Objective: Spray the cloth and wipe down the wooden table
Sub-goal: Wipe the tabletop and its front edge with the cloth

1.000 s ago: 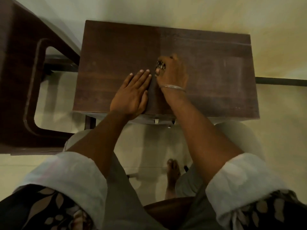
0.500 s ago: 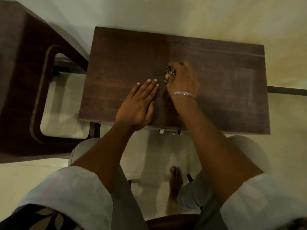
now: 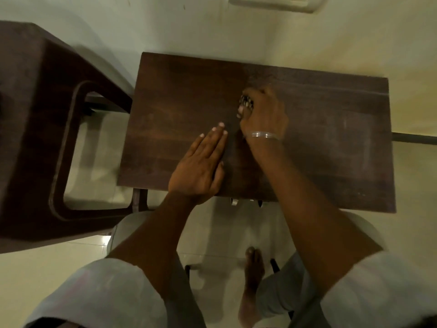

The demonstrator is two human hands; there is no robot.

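On the table (image 3: 179, 102), right hand (image 3: 264, 114) grip curls round the cloth (image 3: 246, 103); left hand (image 3: 201, 166) lies flat.

- The wooden table (image 3: 319, 162) is showing dark brown grain. Its half toward 9 o'clock is carrying a faint sheen, while the half toward 3 o'clock is looking matt and hazily streaked.
- The patterned cloth (image 3: 246, 103), bunched in the right hand (image 3: 264, 114), is looking soft, dark with pale flecks.
- The bangle (image 3: 263, 134) on that wrist is gleaming like polished metal.
- The chair (image 3: 35, 138) at 9 o'clock is appearing smooth and dark brown with a dull sheen; whether it is plastic or wood cannot be told.
- The floor tiles (image 3: 212, 233) at 6 o'clock are shining glossy and pale, mirroring blurred shapes.
- The rolled sleeves (image 3: 106, 299) are looking like pale matt fabric.
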